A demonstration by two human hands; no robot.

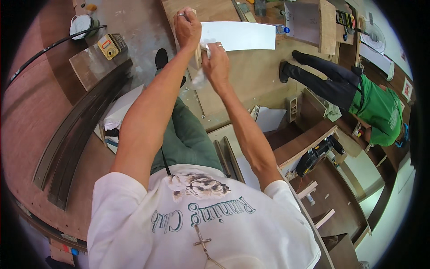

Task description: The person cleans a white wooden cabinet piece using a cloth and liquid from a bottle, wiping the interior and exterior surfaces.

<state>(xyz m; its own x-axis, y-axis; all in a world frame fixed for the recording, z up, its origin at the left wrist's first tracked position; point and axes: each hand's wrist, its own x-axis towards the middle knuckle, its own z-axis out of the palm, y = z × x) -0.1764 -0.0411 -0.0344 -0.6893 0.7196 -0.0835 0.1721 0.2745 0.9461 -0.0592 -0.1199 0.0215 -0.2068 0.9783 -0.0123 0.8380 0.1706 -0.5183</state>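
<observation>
My left hand (188, 30) is closed over the far end of a narrow wooden edge piece (198, 56), with a ring on one finger. This piece stands at the left end of a long white panel (239, 36); whether the two are joined I cannot tell. At the near end of the wood, my right hand (217, 65) is closed on a crumpled white cloth (206, 46), pressed near the wood's edge. A blurred white bit (198, 81) hangs just below, perhaps part of the cloth.
A wooden work surface (255, 69) lies under the panel. A plastic bottle (282, 29) and an open wooden box (304, 22) are beyond its right end. Dark strips (85, 134) lie at left. A person in a green shirt (378, 107) bends over cabinets at right.
</observation>
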